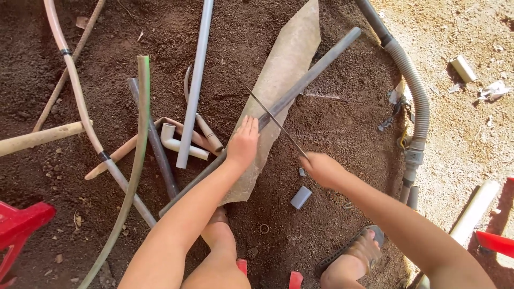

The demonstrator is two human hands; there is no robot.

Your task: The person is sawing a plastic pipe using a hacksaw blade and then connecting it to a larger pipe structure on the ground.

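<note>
We see no bin, box or tray in view; the loose parts lie straight on the dark soil [332,128].

Our left hand [243,142] presses down on the grey pipe [316,69], fingers spread flat over it rather than wrapped around it. Our right hand [321,168] is clenched around the handle end of a thin saw blade [276,120]. The blade runs up and to the left from that hand and crosses the pipe just beside the left fingertips, touching it at the crossing.

The pipe is long, straight, dark grey and round in section. It lies diagonally, its upper end toward the top right and its lower end running under our left forearm. Part of it rests over a pale, flat, pointed sheet [289,59] on the soil. We cannot tell how deep the blade sits in the pipe.

A short grey offcut [301,197] lies on the soil just below the right hand, with a smaller piece [302,172] near it.

To the left lies a scatter of other tubes: a lighter grey pipe [195,80], a white elbow [176,142], a green hose [140,139] and a pinkish hose [75,85]. A corrugated grey hose [415,91] curves down the right edge of the soil. A red plastic item [21,219] sits at the lower left. A sandal [356,251] shows at the bottom.
</note>
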